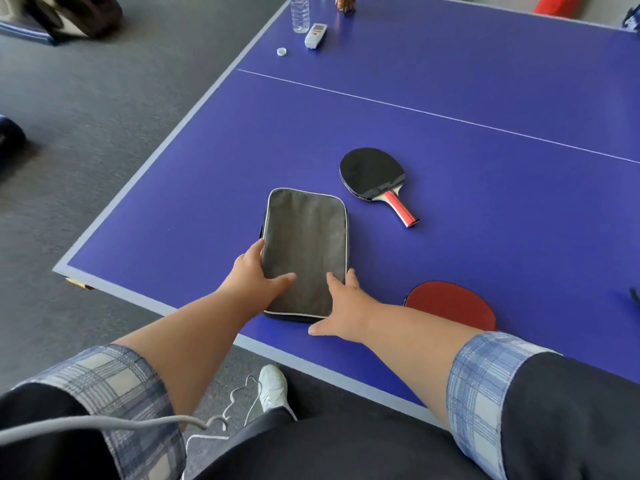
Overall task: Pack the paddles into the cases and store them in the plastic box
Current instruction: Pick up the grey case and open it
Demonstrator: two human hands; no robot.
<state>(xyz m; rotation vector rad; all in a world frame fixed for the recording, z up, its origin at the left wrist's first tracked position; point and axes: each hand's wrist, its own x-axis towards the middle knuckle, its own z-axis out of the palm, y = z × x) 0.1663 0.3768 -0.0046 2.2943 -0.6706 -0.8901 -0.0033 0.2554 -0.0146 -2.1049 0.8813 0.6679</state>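
Grey case (304,254) lies flat near surface (485,98) edge, both hands spread on it: left hand (254,277) at its side, right hand (341,306) at corner. Zip prob. shut; find puller first w/ one hand pinning. Black paddle (375,178) just beside.

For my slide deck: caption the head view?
Both hands rest on grey zippered paddle case beside black-faced paddle.

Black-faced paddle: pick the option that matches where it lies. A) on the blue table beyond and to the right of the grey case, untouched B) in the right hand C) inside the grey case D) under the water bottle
A: the black-faced paddle lies flat on the blue table, apart from the grey case, while both hands rest at the case.
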